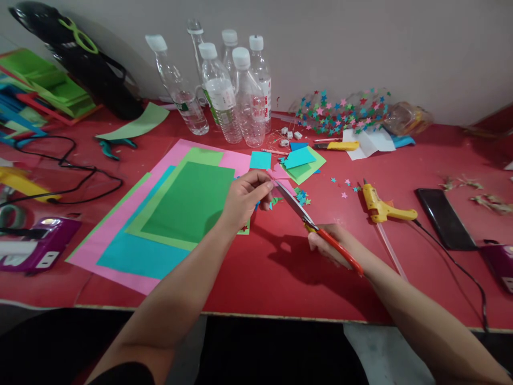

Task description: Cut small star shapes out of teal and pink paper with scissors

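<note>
Over the red table, my right hand [331, 246] grips a pair of red-handled scissors [340, 250], whose long blades point up and left. The blade tips reach a small piece of pink paper [279, 172] that my left hand [250, 197] pinches between thumb and fingers. Whether the blades are cutting into the paper is too small to tell. Just behind my hands lie small cut sheets of blue paper [300, 156] and green paper [318, 164]. Tiny coloured stars [302, 197] are scattered beneath the pink piece. A dark green sheet [188, 198] tops a paper stack beside my left hand.
Several plastic bottles [218, 96] stand at the back by the wall. A bag of stars [340, 112] and a yellow cutter [342, 145] lie behind. On the right are a yellow glue gun [379, 206] with its cord and a black phone [444, 219]. Pliers [114, 145] lie left.
</note>
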Demonstrator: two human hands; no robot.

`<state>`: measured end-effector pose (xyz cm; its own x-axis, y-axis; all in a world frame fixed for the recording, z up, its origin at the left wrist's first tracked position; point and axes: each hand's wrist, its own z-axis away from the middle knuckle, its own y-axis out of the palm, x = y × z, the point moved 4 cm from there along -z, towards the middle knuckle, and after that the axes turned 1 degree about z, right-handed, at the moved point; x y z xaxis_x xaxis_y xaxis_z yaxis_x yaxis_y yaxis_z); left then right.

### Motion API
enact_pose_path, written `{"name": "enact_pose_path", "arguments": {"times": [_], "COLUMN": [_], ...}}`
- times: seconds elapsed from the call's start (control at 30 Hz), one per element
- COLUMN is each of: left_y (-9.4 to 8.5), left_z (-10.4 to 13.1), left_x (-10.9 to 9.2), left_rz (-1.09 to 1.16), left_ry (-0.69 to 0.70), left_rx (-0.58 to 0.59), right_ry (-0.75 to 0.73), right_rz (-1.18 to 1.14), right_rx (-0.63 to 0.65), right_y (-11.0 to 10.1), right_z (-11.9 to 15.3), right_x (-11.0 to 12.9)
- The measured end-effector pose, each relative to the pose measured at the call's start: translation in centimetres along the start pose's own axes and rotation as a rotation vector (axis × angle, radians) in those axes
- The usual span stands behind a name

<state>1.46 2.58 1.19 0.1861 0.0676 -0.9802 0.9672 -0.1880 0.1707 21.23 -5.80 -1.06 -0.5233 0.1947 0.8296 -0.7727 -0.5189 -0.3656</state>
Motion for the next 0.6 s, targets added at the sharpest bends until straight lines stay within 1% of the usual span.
{"name": "enact_pose_path", "arguments": {"times": [0.13, 0.33, 0.5, 0.57, 0.6], "left_y": [0.0, 0.0, 0.5, 0.2, -0.4], "left_z": [0.0, 0.2, -0.1, -0.1, 0.0], "left_x": [-0.1, -0.1, 0.0, -0.6, -1.2], "left_rz": [-0.003, -0.014, -0.031, -0.063, -0.080], "left_ry": [-0.002, -0.004, -0.011, -0.020, -0.016], "left_rx": [0.005, -0.009, -0.013, -0.005, -0.012], "right_ry": [-0.016, 0.034, 0.027, 0.039, 0.053], "right_rz": [0.007, 0.005, 0.015, -0.046, -0.082], "right_rx": [-0.023, -0.028, -0.049, -0.052, -0.057], "right_y": [0.0, -0.1, -0.2, -0.2, -0.3], "right_z": [0.1, -0.1, -0.2, -0.2, -0.2], "right_x": [0.2, -0.4, -0.4, -0.2, -0.2]}}
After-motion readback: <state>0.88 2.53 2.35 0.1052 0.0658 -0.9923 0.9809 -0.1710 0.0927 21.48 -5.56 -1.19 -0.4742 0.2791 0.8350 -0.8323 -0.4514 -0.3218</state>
